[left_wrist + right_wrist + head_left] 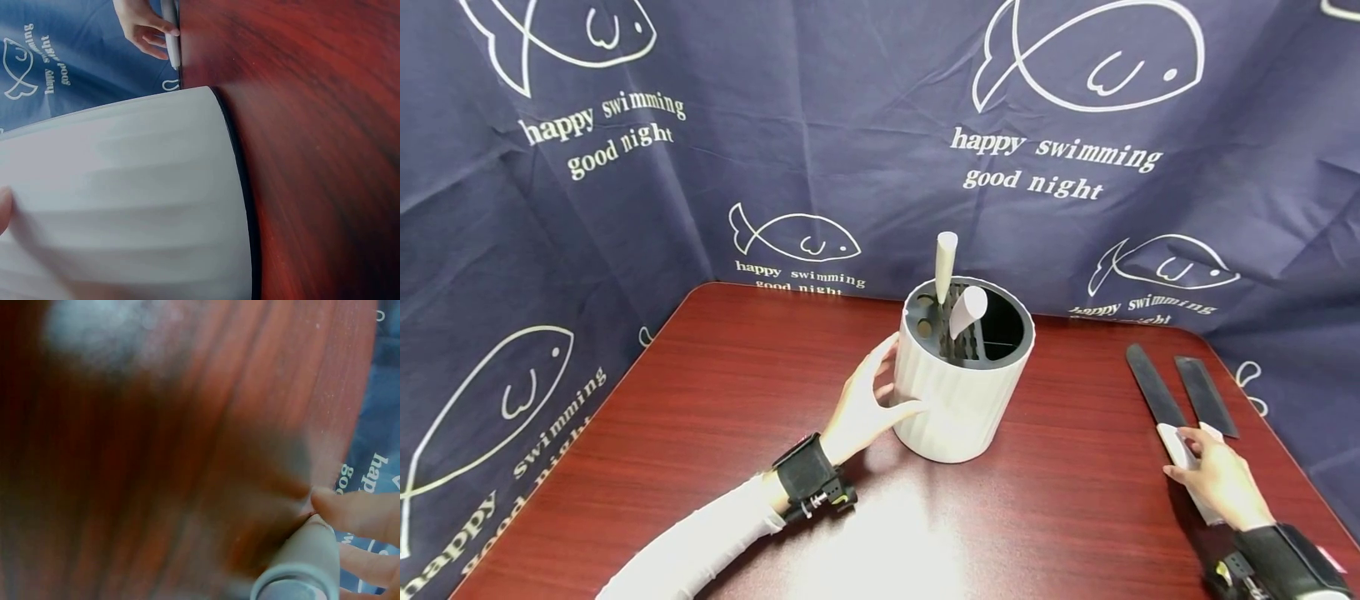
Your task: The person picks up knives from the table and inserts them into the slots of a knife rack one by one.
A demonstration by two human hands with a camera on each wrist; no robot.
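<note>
Near the middle of the table stands a white ribbed knife holder point(955, 408) with a dark slotted top. Two white handles point(946, 262) rise from its slots. My left hand point(865, 408) holds the holder's left side, thumb on the front and fingers farther back; only a fingertip point(5, 209) shows in the left wrist view. At the right, a knife point(1153, 387) with a long dark blade lies on the table. My right hand point(1221, 479) grips its white handle point(306, 556) between thumb and fingers. Beside it lies a broader-bladed knife point(1206, 396), its handle mostly hidden by that hand.
The reddish-brown wooden table point(760, 358) carries a bright glare at the front. A blue curtain point(880, 150) with white fish prints hangs behind and along the sides. In the holder's top, a large dark compartment point(1003, 325) lies right of the slots.
</note>
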